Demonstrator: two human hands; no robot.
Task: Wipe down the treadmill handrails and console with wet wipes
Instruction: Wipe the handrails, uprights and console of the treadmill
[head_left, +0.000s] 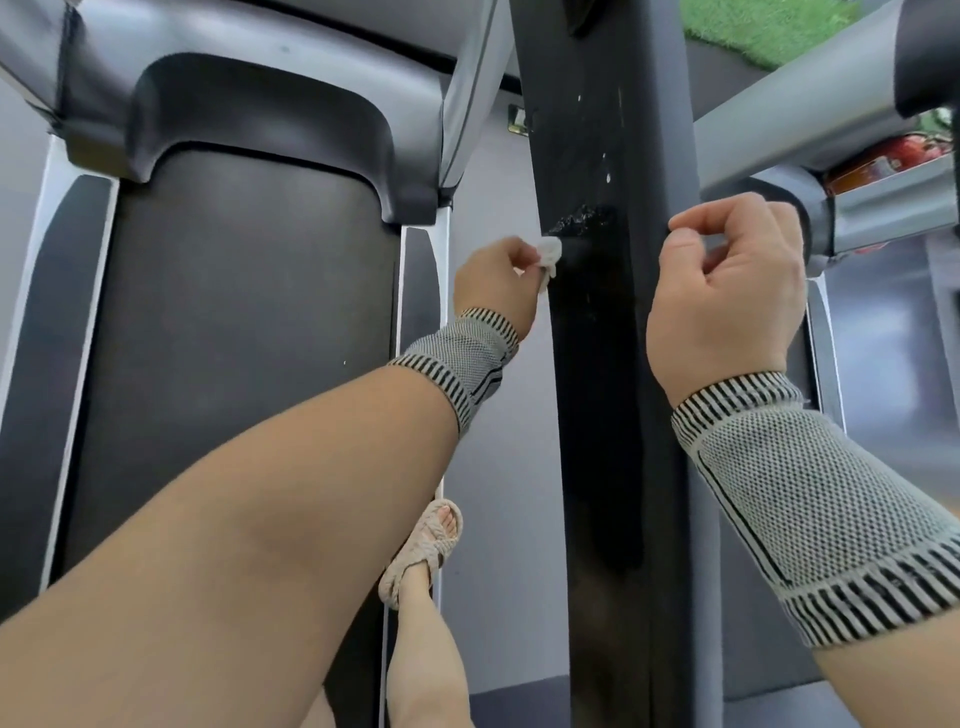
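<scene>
Between left hand (493, 283) and right hand (724, 291), black handrail (597, 312)

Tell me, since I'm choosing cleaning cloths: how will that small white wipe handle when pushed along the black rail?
Pinched in the left hand, the small white wet wipe looks bunched and drooping, so probably floppy and light. It likely slides easily on the smooth black handrail.

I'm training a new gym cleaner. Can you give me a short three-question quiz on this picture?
1. True or false: the left hand pinches the wet wipe.
2. The wipe touches: A) the running belt B) the black handrail C) the sandal
3. Fill in: the right hand is curled and holds ____ that shows.

Key: 1 true; 2 B; 3 nothing
</scene>
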